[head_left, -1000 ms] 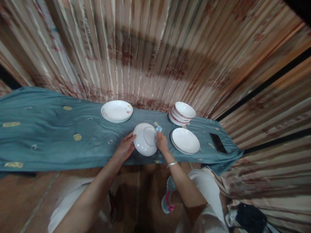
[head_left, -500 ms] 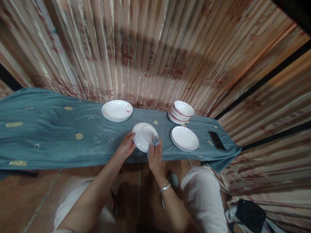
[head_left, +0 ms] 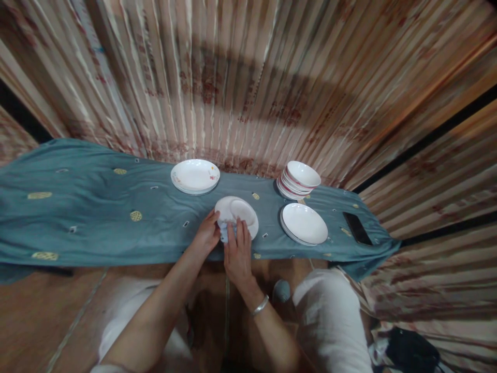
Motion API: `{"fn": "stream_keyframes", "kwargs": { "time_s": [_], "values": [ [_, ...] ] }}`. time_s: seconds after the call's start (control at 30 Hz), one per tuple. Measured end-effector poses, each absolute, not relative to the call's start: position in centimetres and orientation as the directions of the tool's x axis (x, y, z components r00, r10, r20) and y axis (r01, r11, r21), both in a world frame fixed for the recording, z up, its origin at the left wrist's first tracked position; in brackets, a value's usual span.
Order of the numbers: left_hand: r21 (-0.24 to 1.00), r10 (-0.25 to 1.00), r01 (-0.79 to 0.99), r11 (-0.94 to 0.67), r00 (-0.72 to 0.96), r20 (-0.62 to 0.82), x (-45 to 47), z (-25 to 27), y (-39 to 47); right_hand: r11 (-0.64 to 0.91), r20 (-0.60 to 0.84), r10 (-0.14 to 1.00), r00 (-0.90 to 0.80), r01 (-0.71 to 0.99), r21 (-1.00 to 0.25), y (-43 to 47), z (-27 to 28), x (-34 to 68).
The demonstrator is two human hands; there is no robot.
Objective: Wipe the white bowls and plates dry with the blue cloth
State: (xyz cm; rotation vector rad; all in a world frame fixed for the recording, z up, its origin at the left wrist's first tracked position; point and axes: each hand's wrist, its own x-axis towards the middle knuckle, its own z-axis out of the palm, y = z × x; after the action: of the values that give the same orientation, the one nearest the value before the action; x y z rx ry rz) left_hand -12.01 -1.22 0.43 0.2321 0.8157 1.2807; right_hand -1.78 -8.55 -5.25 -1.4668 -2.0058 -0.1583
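Observation:
My left hand point(head_left: 208, 231) grips the left rim of a white plate point(head_left: 250, 213) over the front half of the table. The plate is tilted, and a round foot ring shows on the face turned toward me. My right hand point(head_left: 237, 248), with a silver bangle at the wrist, presses a small pale blue cloth point(head_left: 224, 232) against the plate's lower left part. Its fingers lie over the cloth and partly hide it. Behind the plate, to the left, a stack of white plates point(head_left: 195, 175) with a floral rim rests on the table.
At right stand a stack of red-banded white bowls point(head_left: 298, 180) and, nearer me, a stack of white plates point(head_left: 305, 224). A black phone point(head_left: 356, 228) lies near the right end. A teal patterned cloth point(head_left: 97, 207) covers the table; striped curtains point(head_left: 233, 93) hang behind it.
My right hand and the cloth have moved from the plate's right edge to its lower left, near my left hand. The plate stays in my left hand. The view has shifted slightly.

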Motion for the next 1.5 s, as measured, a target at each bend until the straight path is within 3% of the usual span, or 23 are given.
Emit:
{"fn": "stream_keyframes", "kwargs": {
  "time_s": [0.37, 0.6, 0.77, 1.0, 1.23, 1.37, 1.5],
  "values": [
    [0.491, 0.862, -0.834, 0.251, -0.038, -0.505, -11.6, 1.0, -0.9, 0.609, 0.494, 0.723, -0.483, 0.784, -0.124, -5.1, -1.7, -1.4],
    [0.443, 0.853, -0.844, 0.303, 0.033, -0.521, -12.0, 1.0, -1.0, 0.64, 0.418, 0.731, -0.54, 0.754, -0.146, -2.2, 0.6, -1.4],
    [0.465, 0.882, -0.811, 0.355, 0.127, -0.454, -12.1, 0.6, -0.7, 0.544, 0.389, 0.81, -0.44, 0.81, -0.217, 0.0, 1.1, -1.2],
    [0.572, 0.912, -0.754, 0.324, 0.088, -0.4, -11.6, -0.2, -0.3, 0.502, 0.34, 0.847, -0.408, 0.823, -0.266, 2.8, 0.9, -0.6],
    [0.575, 0.89, -0.737, 0.354, 0.077, -0.449, -11.8, 0.0, -0.3, 0.437, 0.332, 0.88, -0.341, 0.854, -0.281, 5.6, 0.0, 1.8],
    [0.583, 0.888, -0.733, 0.352, 0.064, -0.455, -11.8, 0.0, -0.2, 0.417, 0.341, 0.893, -0.295, 0.827, -0.376, 6.0, -1.7, 4.4],
    [0.577, 0.884, -0.738, 0.351, 0.057, -0.465, -11.7, 0.2, -0.2, 0.309, 0.343, 0.929, -0.136, 0.796, -0.52, 4.8, -3.3, 6.5]
  ]
}}
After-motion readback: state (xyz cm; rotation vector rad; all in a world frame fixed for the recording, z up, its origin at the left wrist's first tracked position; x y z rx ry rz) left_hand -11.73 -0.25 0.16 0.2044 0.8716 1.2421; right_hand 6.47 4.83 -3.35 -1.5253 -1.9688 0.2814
